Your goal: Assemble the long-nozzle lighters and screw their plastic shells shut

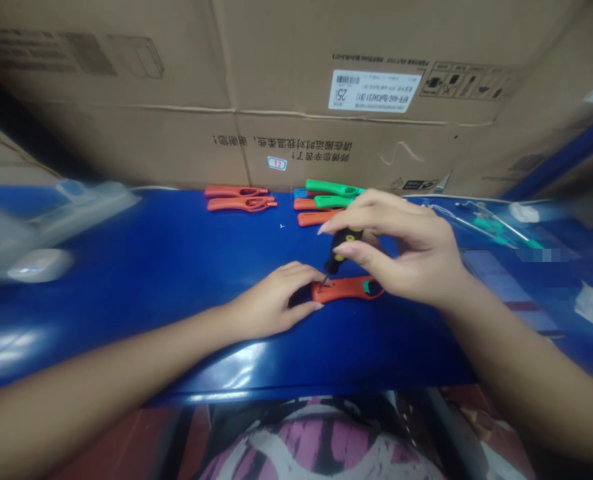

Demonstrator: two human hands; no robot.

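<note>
My right hand (401, 247) grips a black-and-yellow screwdriver (345, 250) and holds it tilted, its shaft pointing down. The screwdriver's tip meets the left end of an orange stick lighter body (346, 289), which lies flat on the blue table. A green and black part shows near the lighter body's right end. My left hand (281, 297) pinches the left end of this body between thumb and fingers.
Two red-orange lighter bodies (241, 203) lie behind my hands. Beside them is a group of green (333, 187) and orange ones, partly covered by my right hand. Thin metal rods with green parts (496, 230) lie right. A large cardboard box (176, 133) walls off the back; a white object (41, 265) sits left.
</note>
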